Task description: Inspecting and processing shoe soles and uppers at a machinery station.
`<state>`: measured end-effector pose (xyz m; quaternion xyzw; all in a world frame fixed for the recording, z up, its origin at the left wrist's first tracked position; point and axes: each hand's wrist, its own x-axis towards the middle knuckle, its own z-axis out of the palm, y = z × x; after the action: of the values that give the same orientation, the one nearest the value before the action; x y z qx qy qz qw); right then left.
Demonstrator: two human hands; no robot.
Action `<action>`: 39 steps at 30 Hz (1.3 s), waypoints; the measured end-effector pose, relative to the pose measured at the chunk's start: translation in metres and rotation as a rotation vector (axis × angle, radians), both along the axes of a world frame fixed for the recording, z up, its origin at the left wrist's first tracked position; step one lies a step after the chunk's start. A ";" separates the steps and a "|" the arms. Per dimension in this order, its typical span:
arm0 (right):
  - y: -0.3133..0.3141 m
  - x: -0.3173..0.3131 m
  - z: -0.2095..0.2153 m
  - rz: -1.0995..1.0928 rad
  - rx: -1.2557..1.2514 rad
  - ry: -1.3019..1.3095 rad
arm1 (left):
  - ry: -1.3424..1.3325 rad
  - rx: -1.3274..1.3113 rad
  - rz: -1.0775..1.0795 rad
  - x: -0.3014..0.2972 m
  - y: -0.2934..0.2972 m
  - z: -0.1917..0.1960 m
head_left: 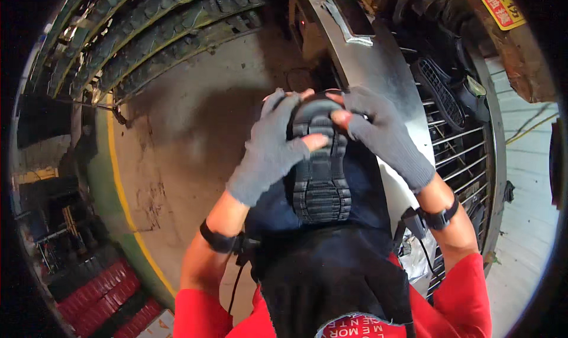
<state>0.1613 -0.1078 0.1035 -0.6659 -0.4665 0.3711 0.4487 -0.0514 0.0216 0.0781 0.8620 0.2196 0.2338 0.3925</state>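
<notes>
One black treaded sole (321, 190), centre of my feed; left hand (273, 147) and right hand (383, 128), gray-gloved, both grasp its upper end, thumbs on the tread. I log another dark sole (441, 92) on the metal rack (496, 131), upper right.

A: Floor?
B: Grey-brown concrete (163, 178), dark shadow near the middle. Yellow line (120, 187) runs down the left; green strip (102, 163) outside it.
A: Furniture?
B: Tiered racks (177, 19), upper left, shelves loaded. Metal bench top (381, 68) right of centre; barred rack (467, 171) beside it.
A: Light?
B: Uneven. Dim at left, brighter on pale surface (526, 184), far right; wall or floor, undetermined.
</notes>
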 end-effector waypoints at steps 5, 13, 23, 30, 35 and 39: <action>-0.052 -0.004 0.049 0.306 0.001 0.076 | 0.131 -0.180 -0.171 -0.038 -0.040 0.045; -0.054 -0.006 0.019 0.096 -0.105 0.467 | 0.003 -0.321 -0.108 -0.026 -0.033 0.028; -0.001 -0.007 -0.006 -0.141 -0.123 0.444 | 0.076 -0.487 0.117 0.018 -0.008 0.010; 0.026 0.032 -0.022 0.001 -0.210 0.510 | 0.109 -0.696 -0.079 0.026 0.031 0.001; 0.024 0.022 -0.032 0.143 -0.039 0.310 | 0.104 -0.592 -0.201 -0.005 0.031 -0.018; -0.011 0.003 0.018 0.193 0.096 0.082 | 0.038 -0.587 -0.338 -0.003 0.008 0.019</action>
<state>0.1640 -0.1189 0.1215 -0.5799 -0.5270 0.4165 0.4609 -0.0549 0.0295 0.0974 0.7406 0.1391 0.0760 0.6530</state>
